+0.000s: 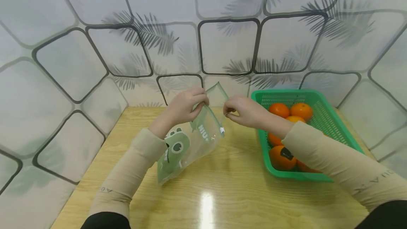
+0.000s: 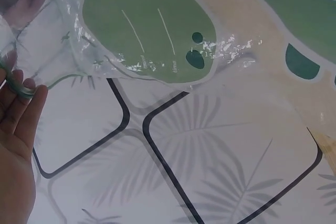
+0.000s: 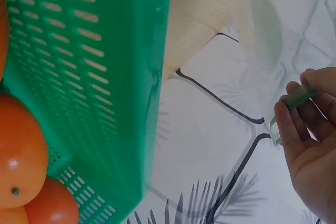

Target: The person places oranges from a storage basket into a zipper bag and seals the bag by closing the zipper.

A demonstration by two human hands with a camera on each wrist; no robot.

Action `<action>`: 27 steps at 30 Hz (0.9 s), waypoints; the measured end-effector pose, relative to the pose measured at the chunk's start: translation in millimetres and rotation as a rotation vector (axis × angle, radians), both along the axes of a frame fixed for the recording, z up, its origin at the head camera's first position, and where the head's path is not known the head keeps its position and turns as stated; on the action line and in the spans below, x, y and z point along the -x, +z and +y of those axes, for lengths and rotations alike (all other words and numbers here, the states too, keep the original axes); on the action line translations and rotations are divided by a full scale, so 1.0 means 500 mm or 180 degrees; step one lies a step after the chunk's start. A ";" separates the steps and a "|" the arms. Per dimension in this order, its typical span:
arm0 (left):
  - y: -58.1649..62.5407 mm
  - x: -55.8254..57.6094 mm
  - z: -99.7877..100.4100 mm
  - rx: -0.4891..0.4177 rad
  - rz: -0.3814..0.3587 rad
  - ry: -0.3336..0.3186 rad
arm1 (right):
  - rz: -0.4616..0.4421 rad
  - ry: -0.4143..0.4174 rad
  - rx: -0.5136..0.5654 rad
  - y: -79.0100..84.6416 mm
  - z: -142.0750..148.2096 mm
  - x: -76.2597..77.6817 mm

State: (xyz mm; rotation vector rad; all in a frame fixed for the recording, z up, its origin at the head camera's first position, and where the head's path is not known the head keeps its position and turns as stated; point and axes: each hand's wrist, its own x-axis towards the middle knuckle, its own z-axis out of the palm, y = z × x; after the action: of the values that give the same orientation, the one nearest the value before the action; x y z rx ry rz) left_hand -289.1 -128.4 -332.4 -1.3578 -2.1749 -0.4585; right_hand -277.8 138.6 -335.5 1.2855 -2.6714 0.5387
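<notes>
left hand (image 1: 186, 105) and right hand (image 1: 244, 111), both curled, pinch the zip bag (image 1: 193, 145)

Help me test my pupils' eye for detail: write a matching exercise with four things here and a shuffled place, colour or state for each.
1. Bag
2. Basket
3. Fruits
4. Slider

A. Orange, inside the basket
B. Green, with slotted walls
C. White, on the bag's edge
D. See-through, held by left hand and right hand

Pairs: 1-D, 2-B, 3-A, 4-C

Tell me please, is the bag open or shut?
The bag is open: the left hand and right hand hold its green edges apart.
</notes>
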 end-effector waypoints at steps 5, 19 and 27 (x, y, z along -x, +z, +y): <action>-0.001 0.002 -0.004 -0.0008 0.0030 0.0025 | 0.0152 0.0065 -0.0143 0.000 0.005 -0.003; 0.000 0.012 -0.011 -0.0021 0.0157 0.0025 | 0.0350 0.0187 -0.0489 -0.008 0.028 -0.003; 0.005 0.012 -0.014 -0.0040 0.0230 0.0029 | 0.0392 0.0275 -0.0599 -0.015 0.041 -0.009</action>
State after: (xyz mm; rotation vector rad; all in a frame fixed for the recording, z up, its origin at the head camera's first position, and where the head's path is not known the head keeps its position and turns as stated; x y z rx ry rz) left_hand -295.2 -135.1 -329.7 -1.3366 -2.1155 -0.4127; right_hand -273.5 158.9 -343.1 1.4372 -2.6255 0.2126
